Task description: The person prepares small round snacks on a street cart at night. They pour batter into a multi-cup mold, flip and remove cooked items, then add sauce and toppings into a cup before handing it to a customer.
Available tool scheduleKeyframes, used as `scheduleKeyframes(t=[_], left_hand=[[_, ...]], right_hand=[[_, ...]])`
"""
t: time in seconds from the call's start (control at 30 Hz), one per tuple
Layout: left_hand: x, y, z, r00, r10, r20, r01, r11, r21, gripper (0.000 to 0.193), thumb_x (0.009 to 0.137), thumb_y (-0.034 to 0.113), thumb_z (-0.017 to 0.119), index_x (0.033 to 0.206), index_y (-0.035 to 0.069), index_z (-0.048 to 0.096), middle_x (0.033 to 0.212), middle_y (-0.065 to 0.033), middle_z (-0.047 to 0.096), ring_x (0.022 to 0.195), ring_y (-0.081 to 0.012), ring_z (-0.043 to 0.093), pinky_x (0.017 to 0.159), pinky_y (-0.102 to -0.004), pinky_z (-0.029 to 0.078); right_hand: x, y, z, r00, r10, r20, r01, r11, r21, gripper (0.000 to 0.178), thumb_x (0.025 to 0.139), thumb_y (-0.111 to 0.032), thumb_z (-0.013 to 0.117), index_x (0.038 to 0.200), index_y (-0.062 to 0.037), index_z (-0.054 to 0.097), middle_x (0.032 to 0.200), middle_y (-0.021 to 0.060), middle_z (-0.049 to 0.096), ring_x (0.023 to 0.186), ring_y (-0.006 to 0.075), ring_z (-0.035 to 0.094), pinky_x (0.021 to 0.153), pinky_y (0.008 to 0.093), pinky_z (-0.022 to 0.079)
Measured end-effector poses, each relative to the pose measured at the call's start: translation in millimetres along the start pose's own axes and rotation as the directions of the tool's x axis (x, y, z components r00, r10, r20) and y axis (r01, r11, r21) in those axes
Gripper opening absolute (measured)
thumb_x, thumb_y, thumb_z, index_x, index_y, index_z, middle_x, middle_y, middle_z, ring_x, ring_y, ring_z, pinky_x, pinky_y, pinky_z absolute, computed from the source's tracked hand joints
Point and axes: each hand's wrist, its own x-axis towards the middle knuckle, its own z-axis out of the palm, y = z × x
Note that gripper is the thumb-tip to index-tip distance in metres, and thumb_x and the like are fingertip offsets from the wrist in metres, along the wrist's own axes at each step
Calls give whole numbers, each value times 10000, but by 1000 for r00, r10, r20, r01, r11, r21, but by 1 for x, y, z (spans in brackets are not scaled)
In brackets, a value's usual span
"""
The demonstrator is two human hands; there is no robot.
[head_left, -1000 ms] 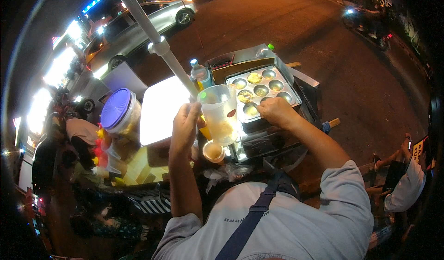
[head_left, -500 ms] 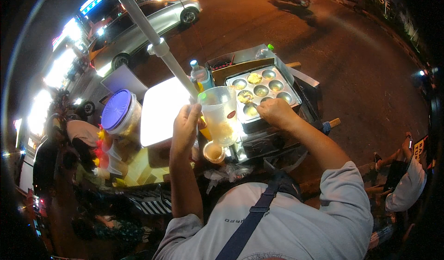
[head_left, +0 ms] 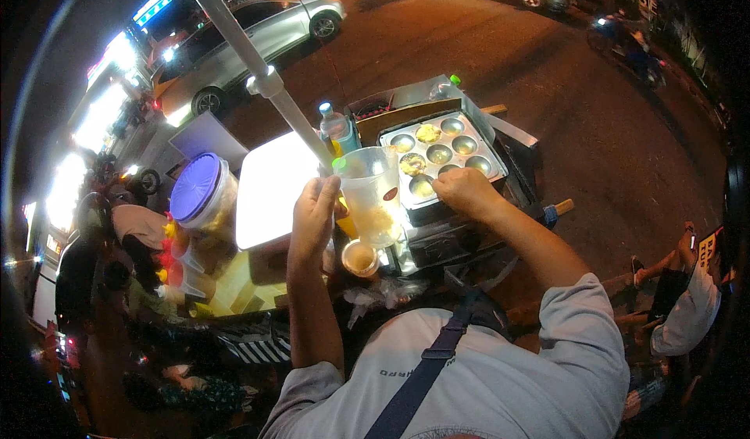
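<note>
My left hand is closed at the left side of a clear plastic jug with some pale stuff near its bottom; the fingers hide its handle. To the right, my right hand is curled in a fist over the near edge of a metal pan with round wells. Whatever that hand grips is hidden beneath it. Lumpy yellowish food fills two wells, one at the far side and one at the left. The other visible wells look shiny, some with a thin yellowish layer. Below the jug stands a small tub of light brown contents.
A pole slants down beside the jug. Behind it stands a bottle. Leftward are a bright white panel and a purple-lidded tub. A wooden handle juts out right of the stove. Vehicles pass on the road beyond.
Both hands and the jug hold nearly the same place, with only a tiny shift of view. On the road, the motorbike has moved left and other vehicles have come into view.
</note>
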Motion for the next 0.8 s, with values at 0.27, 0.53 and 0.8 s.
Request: scheduleKeyframes(t=[0.27,0.53,0.8], left_hand=[[2,-1,1,999,41,-3,-41,999,1,527,1046,458,583,1185,-50,615,885,-111,651,764,-165,645,760,-319,570],[5,-3,0,999,34,18,-34,999,-15,500,1050,465,579,1143,-25,623,864,-85,636,754,-157,636,753,-312,555],[-2,-5,-1,1000,23,15,-23,1000,-3,527,1045,487,582,1158,-27,625,831,-65,632,740,-149,629,732,-302,535]], right_hand=[[-1,-1,0,1000,11,-8,-11,1000,28,44,825,-95,646,797,-75,619,760,95,655,755,288,705,638,402,569],[-1,-2,-2,1000,4,-17,-4,999,35,32,809,-83,651,802,-70,623,766,95,658,757,292,705,644,404,572],[-5,-9,-2,1000,25,1,-25,1000,-14,65,809,-141,641,765,-96,660,784,78,692,765,257,716,662,387,588]])
